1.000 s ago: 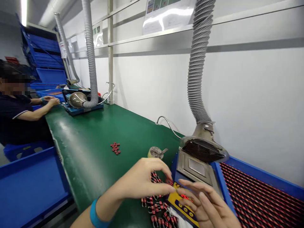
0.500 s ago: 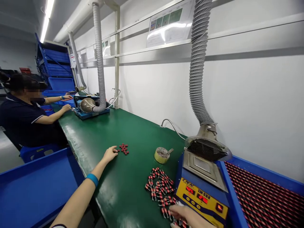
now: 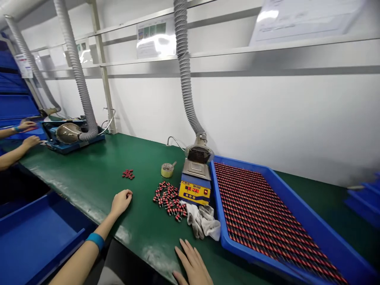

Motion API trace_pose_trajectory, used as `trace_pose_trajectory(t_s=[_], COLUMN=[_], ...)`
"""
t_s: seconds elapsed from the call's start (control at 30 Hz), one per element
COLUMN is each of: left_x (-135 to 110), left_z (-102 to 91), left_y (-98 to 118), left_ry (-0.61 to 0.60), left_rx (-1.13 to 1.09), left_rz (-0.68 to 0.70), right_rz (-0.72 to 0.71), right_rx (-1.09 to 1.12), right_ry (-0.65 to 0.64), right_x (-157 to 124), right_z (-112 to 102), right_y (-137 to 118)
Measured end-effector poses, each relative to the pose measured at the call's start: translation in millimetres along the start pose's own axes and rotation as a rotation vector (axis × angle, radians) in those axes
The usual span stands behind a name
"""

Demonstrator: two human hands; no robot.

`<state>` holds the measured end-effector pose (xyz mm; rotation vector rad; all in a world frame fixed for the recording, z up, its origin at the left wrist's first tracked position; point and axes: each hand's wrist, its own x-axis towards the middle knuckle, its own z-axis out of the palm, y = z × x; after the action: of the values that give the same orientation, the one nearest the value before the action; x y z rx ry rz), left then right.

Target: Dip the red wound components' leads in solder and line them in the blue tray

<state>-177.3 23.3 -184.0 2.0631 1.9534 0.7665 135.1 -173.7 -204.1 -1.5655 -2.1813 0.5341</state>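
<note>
"Red-and-black wire-looped parts, heaped on a green worktop, right of the left hand and beyond the right hand. Any detail on looks?"

"Small and stubby, red set against black, pale loops of wire showing, lying every which way."

"And the grip?"

"Right, released: fingers spread over the worktop near its edge. Left, fingers curled, blue band at the wrist; cannot tell whether pinching or bare."

"Count?"

"One heap, dozens strong, too jumbled for an exact tally. One cluster of red rings, about a dozen, just beyond the left hand. One yellow-fronted machine, red digits lit, beyond the right hand. One crumpled white-grey cloth, just ahead of the right hand."

"Containers?"

"Three near the hands. One small yellow tub, beyond the left hand and to its right, greyish matter and a flat handle inside. One large blue tray, right of the right hand, lined with tight rows of red-and-black pieces. One blue bin, left of the left hand."
</note>
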Motion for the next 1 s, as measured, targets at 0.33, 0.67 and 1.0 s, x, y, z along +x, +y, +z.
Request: trace_pose_trajectory(t_s=[0.33,0.67,1.0], left_x=[4.1,72.0,63.9], left_z=[22.7,42.5,50.3], left_y=[57.3,81.2,48.1], left_ry=[-0.129,-0.216,-0.407], left_rx=[0.239,0.273,-0.199], left_rz=[0.240,0.193,0.326], right_rz=[0.121,-0.023,-0.001], right_rx=[-0.031,-0.070,-0.017], right_ry=[0.046,0.258,0.257], right_x=[-5.0,5.5,9.8], right_z=[-11.1,42.7,43.8], right_y=[-31.9,-8.9,-19.1])
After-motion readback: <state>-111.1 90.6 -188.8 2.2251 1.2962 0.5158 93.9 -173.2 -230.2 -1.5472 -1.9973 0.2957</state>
